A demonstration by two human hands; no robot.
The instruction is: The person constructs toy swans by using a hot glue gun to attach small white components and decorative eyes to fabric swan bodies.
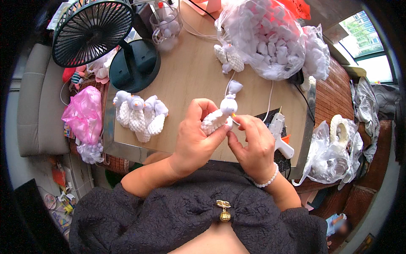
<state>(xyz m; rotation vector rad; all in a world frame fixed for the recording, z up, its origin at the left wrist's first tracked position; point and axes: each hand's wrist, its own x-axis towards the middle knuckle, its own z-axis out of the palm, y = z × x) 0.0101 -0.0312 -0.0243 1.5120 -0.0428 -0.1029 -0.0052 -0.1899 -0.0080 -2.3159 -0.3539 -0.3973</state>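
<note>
A small snowman-like doll [229, 106] has a round white head, an orange pointed nose, a tied white cap and a chunky white crocheted part [212, 122]. My left hand [196, 136] grips that crocheted part, thumb in front and fingers behind. Beside the nose are the fingertips of my right hand [253, 139], close to a small white piece [229, 122] under the head. Whether they pinch it is hard to see. To the right, a white hot glue gun [279, 133] lies on a black mat [287, 162]. Several similar dolls [138, 114] lie together at the left.
A dark desk fan [133, 66] and a glass mug [166, 25] of white balls stand at the back left. Another doll [229, 58] lies near a large plastic bag [269, 41] of white pieces. Cords cross the table [187, 73]. A person [336, 225] is at lower right.
</note>
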